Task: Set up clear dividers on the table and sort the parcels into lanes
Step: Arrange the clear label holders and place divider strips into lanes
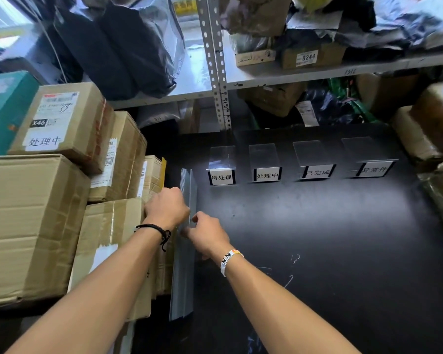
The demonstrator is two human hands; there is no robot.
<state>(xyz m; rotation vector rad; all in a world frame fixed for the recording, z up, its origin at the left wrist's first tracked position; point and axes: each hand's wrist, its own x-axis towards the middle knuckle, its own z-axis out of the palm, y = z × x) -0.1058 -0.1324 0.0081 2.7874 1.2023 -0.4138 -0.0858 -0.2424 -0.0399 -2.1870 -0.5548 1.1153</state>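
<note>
Parcels (pixel 36 221) — cardboard, stacked at far left. Beside them I logged the left hand (pixel 168 209), fingers curled over the clear dividers (pixel 184 290), standing on edge on the black table (pixel 317 251); right hand (pixel 206 235) pinched the same stack. Further right — four labelled stands (pixel 267 173) in a row.

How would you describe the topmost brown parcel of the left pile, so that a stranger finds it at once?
Left of the black table stands a pile of brown cardboard parcels. The topmost parcel lies beside a teal box. Only it carries a black X46 sticker between two white labels.
</note>
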